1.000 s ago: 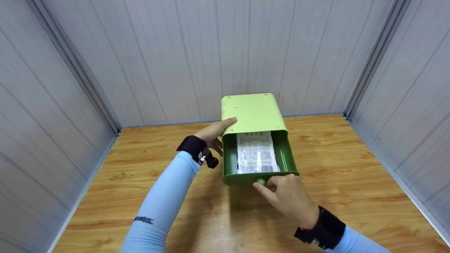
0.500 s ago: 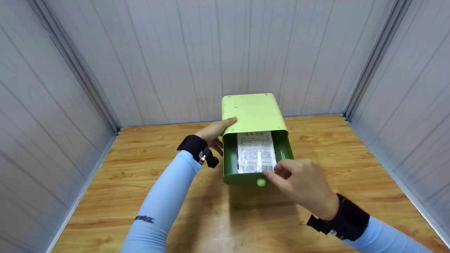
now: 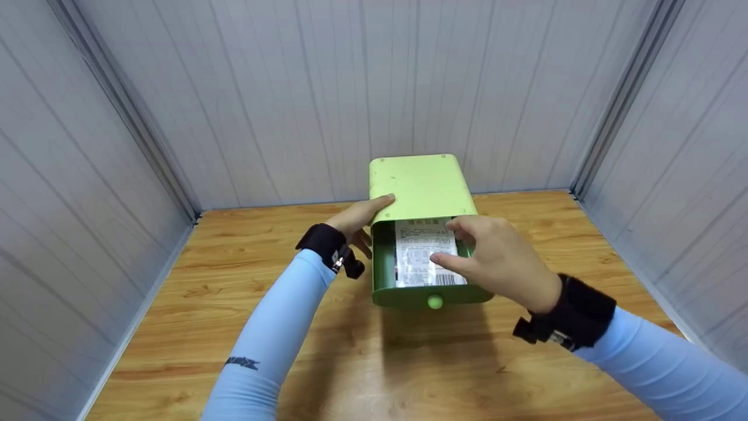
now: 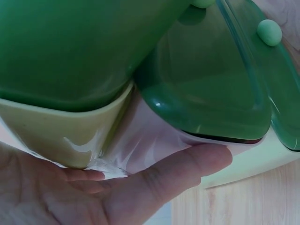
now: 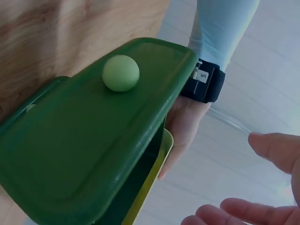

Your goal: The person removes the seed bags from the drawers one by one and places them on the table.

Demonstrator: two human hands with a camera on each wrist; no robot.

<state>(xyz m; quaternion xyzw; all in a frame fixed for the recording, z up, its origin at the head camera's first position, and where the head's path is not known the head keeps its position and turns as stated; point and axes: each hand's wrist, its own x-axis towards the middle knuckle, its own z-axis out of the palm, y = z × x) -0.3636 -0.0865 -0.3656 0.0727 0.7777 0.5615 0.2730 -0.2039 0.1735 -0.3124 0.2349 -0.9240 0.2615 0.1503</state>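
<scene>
A small light-green drawer cabinet [image 3: 421, 184] stands on the wooden table with its dark green top drawer [image 3: 403, 298] pulled out. A white printed packet [image 3: 418, 257] with a barcode lies inside. My left hand [image 3: 356, 221] rests on the cabinet's left side, its thumb on the top. In the left wrist view its fingers [image 4: 187, 168] lie straight along the shells. My right hand [image 3: 505, 260] is above the drawer's right side, thumb and fingers apart around the packet's right part; contact cannot be told. The round knob [image 5: 121, 73] is free of any hand.
Lower green drawers, one with a round knob [image 4: 269, 32], are closed beneath the top one. A pale panel wall [image 3: 280, 105] stands behind the cabinet. Side walls bound the wooden table [image 3: 251, 292] left and right.
My right hand has let go of the knob and moved up and over the open drawer, its thumb and fingers spreading apart. The left hand stays on the cabinet.
</scene>
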